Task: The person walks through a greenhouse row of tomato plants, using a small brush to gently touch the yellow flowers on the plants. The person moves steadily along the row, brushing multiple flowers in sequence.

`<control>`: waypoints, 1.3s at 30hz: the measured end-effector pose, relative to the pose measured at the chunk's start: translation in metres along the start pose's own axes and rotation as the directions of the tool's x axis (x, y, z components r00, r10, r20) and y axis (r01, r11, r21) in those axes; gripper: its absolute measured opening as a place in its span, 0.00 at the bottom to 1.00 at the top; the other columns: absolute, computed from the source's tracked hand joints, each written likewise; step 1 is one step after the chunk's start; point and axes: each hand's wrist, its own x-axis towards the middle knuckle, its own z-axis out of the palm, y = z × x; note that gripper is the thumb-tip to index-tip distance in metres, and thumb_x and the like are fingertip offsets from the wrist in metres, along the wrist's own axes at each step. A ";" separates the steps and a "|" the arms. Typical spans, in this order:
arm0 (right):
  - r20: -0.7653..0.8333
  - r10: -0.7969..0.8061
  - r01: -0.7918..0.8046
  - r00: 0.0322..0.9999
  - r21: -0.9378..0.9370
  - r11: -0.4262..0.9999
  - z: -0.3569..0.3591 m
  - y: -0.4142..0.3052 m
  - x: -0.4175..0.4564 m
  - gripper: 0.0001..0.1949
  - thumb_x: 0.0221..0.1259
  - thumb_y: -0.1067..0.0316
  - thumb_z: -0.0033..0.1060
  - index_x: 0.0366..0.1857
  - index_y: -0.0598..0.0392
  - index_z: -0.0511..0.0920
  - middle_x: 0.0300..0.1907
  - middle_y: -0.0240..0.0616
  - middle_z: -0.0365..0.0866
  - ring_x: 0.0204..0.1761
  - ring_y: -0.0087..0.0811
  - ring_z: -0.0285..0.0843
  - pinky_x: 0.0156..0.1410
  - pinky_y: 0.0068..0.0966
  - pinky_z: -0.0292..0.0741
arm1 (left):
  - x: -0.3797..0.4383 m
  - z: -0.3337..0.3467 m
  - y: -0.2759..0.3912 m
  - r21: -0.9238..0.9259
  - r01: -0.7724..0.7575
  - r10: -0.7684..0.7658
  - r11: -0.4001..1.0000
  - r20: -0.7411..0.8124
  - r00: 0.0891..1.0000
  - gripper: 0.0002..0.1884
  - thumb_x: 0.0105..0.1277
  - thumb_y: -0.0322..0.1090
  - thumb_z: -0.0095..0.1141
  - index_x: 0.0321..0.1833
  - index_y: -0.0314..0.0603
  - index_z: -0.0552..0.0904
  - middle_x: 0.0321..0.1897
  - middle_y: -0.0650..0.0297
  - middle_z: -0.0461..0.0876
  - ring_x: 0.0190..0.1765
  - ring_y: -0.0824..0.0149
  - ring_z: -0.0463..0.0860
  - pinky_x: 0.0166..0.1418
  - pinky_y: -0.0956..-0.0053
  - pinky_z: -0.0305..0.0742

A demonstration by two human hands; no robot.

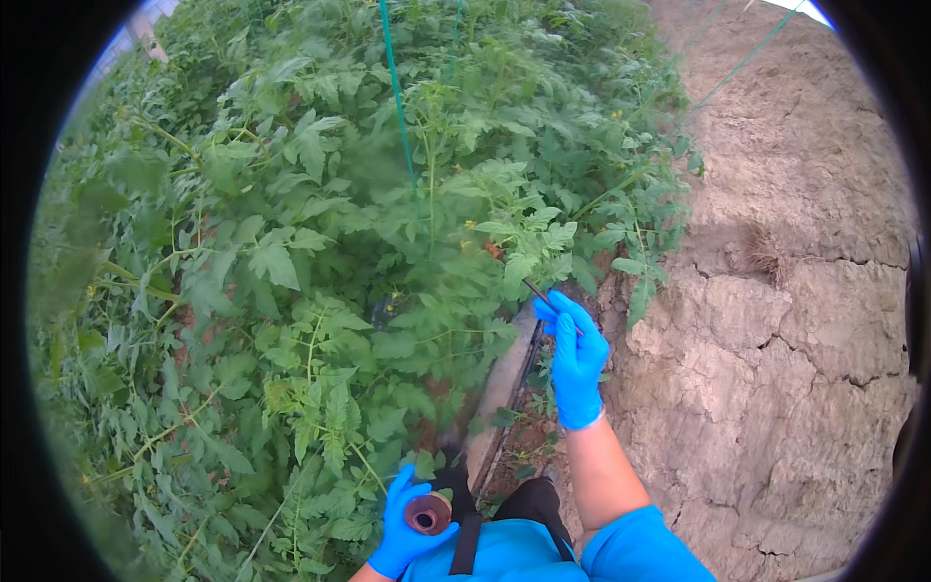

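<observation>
My left hand (pixel 409 520), in a blue glove, is closed around a small reddish-brown cup (pixel 428 513) whose open top faces up; its inside looks dark. Higher and to the right, my right hand (pixel 574 356), also in a blue glove, pinches a thin dark stick-like tool (pixel 542 295) between thumb and fingers. The far tip of that tool points up and left, close to the leaves of a tomato plant (pixel 534 240). Whether the tip touches a leaf cannot be told. Small yellow flowers (pixel 469 225) show among the leaves just left of it.
Dense tomato foliage (pixel 276 262) fills the left and middle. A green string (pixel 396 94) runs down into the plants. A narrow concrete edging (pixel 502 385) with a dark line beside it passes near my legs. On the right rises a cracked earthen surface (pixel 764 378) with a dry tuft (pixel 768 254).
</observation>
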 end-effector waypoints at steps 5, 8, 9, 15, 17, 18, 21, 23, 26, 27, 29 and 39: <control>-0.078 0.082 -0.083 0.994 -0.004 0.997 -0.076 -0.050 -0.075 0.16 0.75 0.64 0.45 0.53 0.66 0.77 0.43 0.49 0.85 0.44 0.34 0.84 0.50 0.27 0.77 | 0.029 0.023 0.011 -0.141 0.113 -0.105 0.984 0.061 0.993 0.42 0.41 0.37 0.80 0.62 0.39 0.72 0.61 0.53 0.73 0.63 0.56 0.75 0.66 0.63 0.71; -0.225 0.063 -0.078 0.972 -0.059 0.995 -0.118 -0.073 -0.110 0.18 0.75 0.59 0.45 0.48 0.65 0.78 0.36 0.50 0.85 0.34 0.35 0.82 0.42 0.30 0.77 | 0.069 0.044 0.008 -0.166 0.112 -0.096 0.980 0.102 0.990 0.41 0.45 0.35 0.78 0.63 0.37 0.71 0.60 0.55 0.75 0.61 0.60 0.77 0.65 0.65 0.72; -0.262 0.053 -0.076 0.964 -0.079 0.994 -0.132 -0.080 -0.120 0.17 0.75 0.59 0.46 0.48 0.65 0.78 0.36 0.50 0.85 0.34 0.35 0.82 0.42 0.30 0.76 | 0.085 0.054 0.007 -0.184 0.096 -0.085 0.978 0.063 0.994 0.40 0.46 0.34 0.78 0.63 0.38 0.71 0.60 0.56 0.75 0.61 0.60 0.76 0.65 0.65 0.73; -0.382 0.068 -0.154 0.921 -0.198 0.968 -0.183 -0.104 -0.173 0.16 0.73 0.60 0.48 0.49 0.64 0.77 0.35 0.50 0.85 0.35 0.34 0.82 0.46 0.30 0.76 | 0.132 0.098 0.010 -0.190 0.012 0.002 0.982 0.077 0.997 0.39 0.44 0.27 0.77 0.61 0.40 0.70 0.57 0.60 0.75 0.59 0.63 0.76 0.64 0.67 0.74; -0.374 0.155 -0.184 0.914 -0.045 0.982 -0.184 -0.107 -0.182 0.15 0.74 0.62 0.48 0.50 0.64 0.77 0.37 0.50 0.86 0.37 0.34 0.82 0.48 0.31 0.77 | 0.137 0.109 0.009 -0.167 0.005 0.016 0.986 0.122 0.992 0.39 0.44 0.27 0.77 0.61 0.40 0.70 0.57 0.60 0.75 0.59 0.63 0.76 0.64 0.67 0.74; -0.353 0.218 -0.226 0.910 0.019 0.974 -0.182 -0.108 -0.185 0.15 0.74 0.62 0.48 0.50 0.64 0.77 0.37 0.50 0.86 0.38 0.34 0.83 0.49 0.31 0.77 | 0.138 0.113 0.008 -0.151 0.002 0.020 0.989 0.143 0.990 0.39 0.45 0.27 0.77 0.61 0.40 0.70 0.57 0.59 0.75 0.59 0.63 0.76 0.64 0.66 0.74; -0.291 0.323 -0.270 0.901 0.207 0.940 -0.168 -0.106 -0.184 0.14 0.74 0.64 0.48 0.50 0.65 0.77 0.39 0.49 0.85 0.40 0.35 0.84 0.49 0.30 0.77 | 0.145 0.124 0.007 0.007 -0.106 0.102 0.994 0.196 0.975 0.39 0.44 0.29 0.78 0.61 0.40 0.70 0.56 0.59 0.75 0.58 0.62 0.77 0.63 0.66 0.75; -0.223 0.361 -0.316 0.906 0.215 0.924 -0.162 -0.105 -0.179 0.14 0.73 0.64 0.48 0.51 0.65 0.77 0.40 0.48 0.85 0.41 0.34 0.84 0.50 0.29 0.77 | 0.148 0.130 0.010 0.073 -0.171 0.152 0.983 0.216 0.965 0.40 0.43 0.31 0.78 0.61 0.40 0.71 0.55 0.58 0.75 0.58 0.60 0.77 0.62 0.65 0.75; -0.089 0.424 -0.407 0.901 0.159 0.899 -0.157 -0.105 -0.171 0.14 0.73 0.65 0.49 0.51 0.64 0.78 0.42 0.45 0.86 0.42 0.31 0.83 0.50 0.28 0.78 | 0.146 0.127 0.019 0.199 -0.296 0.254 0.934 0.213 0.943 0.40 0.41 0.35 0.79 0.60 0.41 0.72 0.54 0.55 0.75 0.57 0.55 0.78 0.61 0.63 0.75; -0.052 0.436 -0.429 0.899 0.107 0.897 -0.156 -0.105 -0.169 0.14 0.73 0.65 0.49 0.50 0.63 0.78 0.43 0.44 0.86 0.42 0.30 0.83 0.49 0.28 0.78 | 0.145 0.126 0.022 0.220 -0.327 0.279 0.919 0.223 0.934 0.40 0.41 0.35 0.79 0.60 0.41 0.73 0.54 0.55 0.76 0.57 0.54 0.78 0.61 0.62 0.74; 0.029 0.474 -0.472 0.880 -0.063 0.879 -0.149 -0.102 -0.166 0.12 0.70 0.65 0.53 0.49 0.60 0.80 0.40 0.43 0.86 0.39 0.33 0.84 0.45 0.31 0.79 | 0.136 0.120 0.026 0.275 -0.368 0.288 0.888 0.292 0.912 0.41 0.40 0.36 0.79 0.61 0.41 0.73 0.55 0.53 0.76 0.58 0.50 0.77 0.63 0.60 0.73; 0.479 0.441 -0.046 0.759 -0.635 0.771 -0.126 -0.071 -0.196 0.27 0.60 0.55 0.62 0.62 0.54 0.72 0.34 0.41 0.84 0.36 0.42 0.82 0.40 0.36 0.77 | 0.060 0.062 0.006 0.047 -0.072 0.042 0.996 0.463 0.885 0.42 0.40 0.42 0.80 0.61 0.40 0.73 0.54 0.53 0.76 0.58 0.52 0.77 0.62 0.61 0.73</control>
